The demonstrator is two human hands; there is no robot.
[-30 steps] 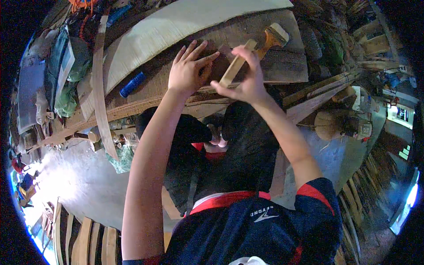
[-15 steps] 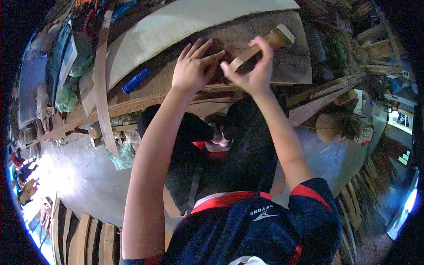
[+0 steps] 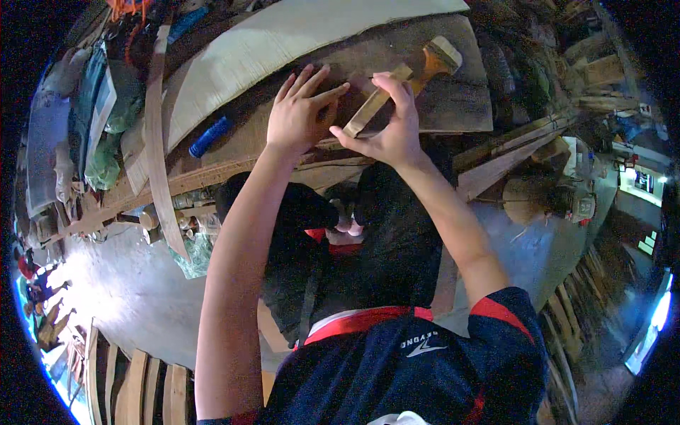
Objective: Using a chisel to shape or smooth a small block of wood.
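My left hand (image 3: 296, 117) rests palm down on a dark wooden board (image 3: 464, 106), fingers spread, and I see nothing held in it. Between the thumb and fingers of my right hand (image 3: 392, 134) is a narrow, straight-edged wooden block (image 3: 375, 106), tilted above the board. Just beyond that hand lies an amber thing with a broad pale end (image 3: 445, 55), perhaps a wide brush; its near part is hidden behind the block. To the left of my left hand lies a ribbed blue cylinder (image 3: 210, 137).
A large pale curved wooden sheet (image 3: 262, 49) lies along the board's far side. One long wood strip (image 3: 155, 127) crosses at the left, near plastic bags (image 3: 103, 166). Wooden planks (image 3: 138, 386) stand at lower left. A round wooden piece (image 3: 526, 200) is at the right.
My right hand has moved slightly left and nearer with the wooden block, whose broad side now shows more. The whole view has shifted a little; my left hand stays spread on the board.
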